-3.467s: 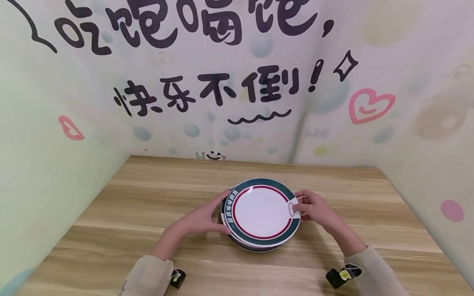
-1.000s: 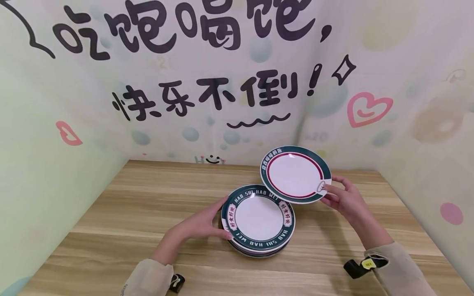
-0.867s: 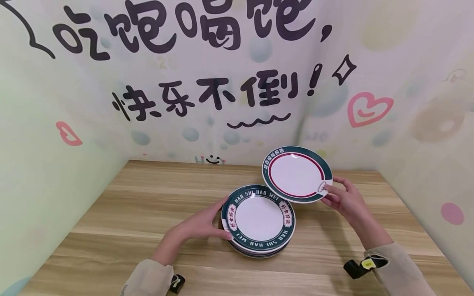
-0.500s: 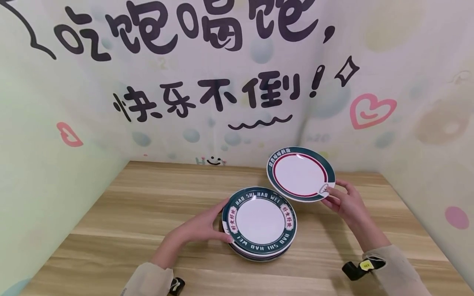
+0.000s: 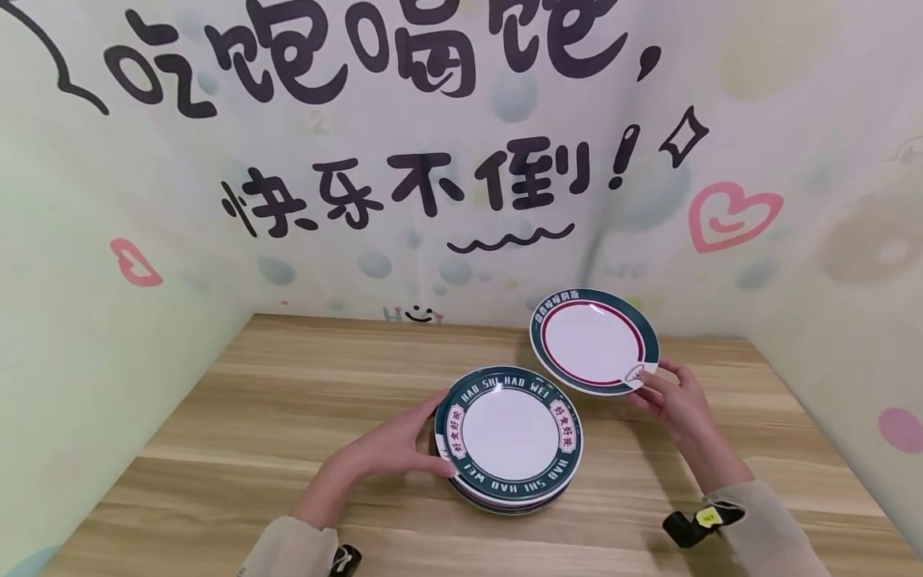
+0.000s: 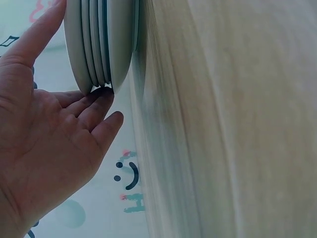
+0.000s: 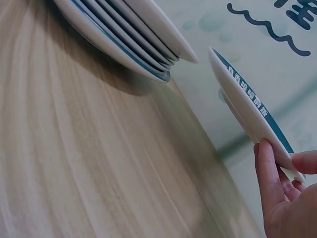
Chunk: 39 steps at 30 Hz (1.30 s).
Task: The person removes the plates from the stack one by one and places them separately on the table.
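A stack of plates (image 5: 510, 433) stands on the wooden table, white with green rims; the top one reads "HAO SHI HAO WEI". My left hand (image 5: 392, 442) holds the stack's left side, thumb at the near rim and fingers at the far rim. In the left wrist view, that hand's fingertips (image 6: 101, 94) touch the plate edges. Behind and right of the stack, my right hand (image 5: 678, 401) pinches a single plate (image 5: 593, 340) by its right rim. This plate has a green rim and a red ring. It is tilted in the air, as the right wrist view shows.
The wooden table (image 5: 288, 401) meets a printed back wall (image 5: 324, 272) with black lettering behind the lifted plate. Light side walls (image 5: 108, 336) rise at the left and right. Each wrist carries a black strap device (image 5: 699, 525).
The plate that lay on top of the stack is now lifted off in my right hand, up and right, and has drifted slightly further right. My left hand stays at the stack.
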Tool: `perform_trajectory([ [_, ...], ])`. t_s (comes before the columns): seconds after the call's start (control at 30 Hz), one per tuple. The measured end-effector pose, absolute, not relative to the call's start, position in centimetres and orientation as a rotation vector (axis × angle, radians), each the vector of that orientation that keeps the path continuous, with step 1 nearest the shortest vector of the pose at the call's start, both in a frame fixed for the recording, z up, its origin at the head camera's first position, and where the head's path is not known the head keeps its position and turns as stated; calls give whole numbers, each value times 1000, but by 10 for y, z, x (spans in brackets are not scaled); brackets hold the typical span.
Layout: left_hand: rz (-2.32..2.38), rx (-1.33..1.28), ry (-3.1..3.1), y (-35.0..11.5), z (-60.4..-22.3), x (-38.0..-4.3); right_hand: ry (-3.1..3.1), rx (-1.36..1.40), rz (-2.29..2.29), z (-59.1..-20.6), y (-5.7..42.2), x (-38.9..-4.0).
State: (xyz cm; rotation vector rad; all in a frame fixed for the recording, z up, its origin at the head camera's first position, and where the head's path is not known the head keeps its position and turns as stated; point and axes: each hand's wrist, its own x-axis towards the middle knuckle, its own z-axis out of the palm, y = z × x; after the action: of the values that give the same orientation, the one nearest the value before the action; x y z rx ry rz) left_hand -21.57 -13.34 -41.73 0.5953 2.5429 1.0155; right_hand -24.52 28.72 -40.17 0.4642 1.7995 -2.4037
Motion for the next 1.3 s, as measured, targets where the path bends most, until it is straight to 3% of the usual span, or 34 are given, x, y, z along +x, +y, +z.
perform_trajectory([
  [1.3, 1015, 591, 2529, -132, -415, -214, 1870, 597, -2269, -431, 275, -242],
])
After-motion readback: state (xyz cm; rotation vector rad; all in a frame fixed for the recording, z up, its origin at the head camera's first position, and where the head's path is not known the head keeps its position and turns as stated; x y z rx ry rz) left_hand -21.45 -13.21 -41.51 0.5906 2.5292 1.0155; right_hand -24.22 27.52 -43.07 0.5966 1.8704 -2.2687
